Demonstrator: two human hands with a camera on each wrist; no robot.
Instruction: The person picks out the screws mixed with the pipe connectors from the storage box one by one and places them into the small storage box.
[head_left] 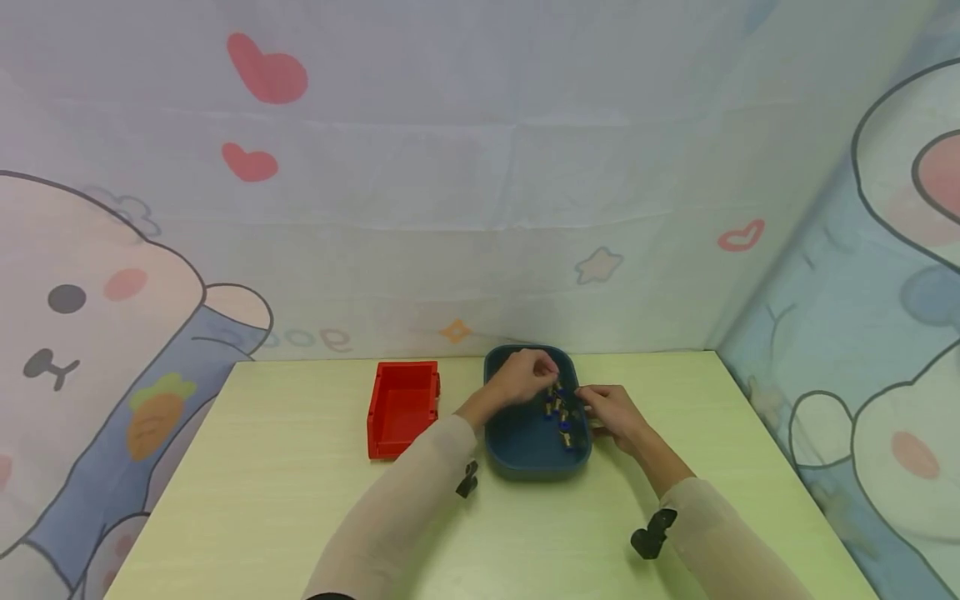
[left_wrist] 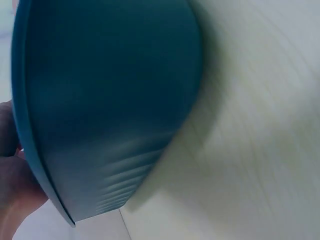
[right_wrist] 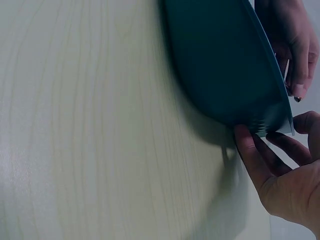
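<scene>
A dark blue basin [head_left: 525, 450] stands on the table with several small gold-and-blue pieces [head_left: 564, 417] along its right side. My left hand [head_left: 525, 377] reaches over the basin, thumb and fingertips together at a small piece by the far end of the row. The right wrist view shows a dark bit at the fingertips of that left hand [right_wrist: 298, 55]; its kind is too small to tell. My right hand [head_left: 611, 410] grips the basin's right side. Its thumb is at the rim and its fingers press the outer wall, seen close in the right wrist view.
An open red bin [head_left: 405, 408] sits on the table left of the basin, beside my left forearm. The pale wood-grain table [head_left: 285, 500] runs back to a printed cloth backdrop [head_left: 420, 183]. More cloth hangs along the right side.
</scene>
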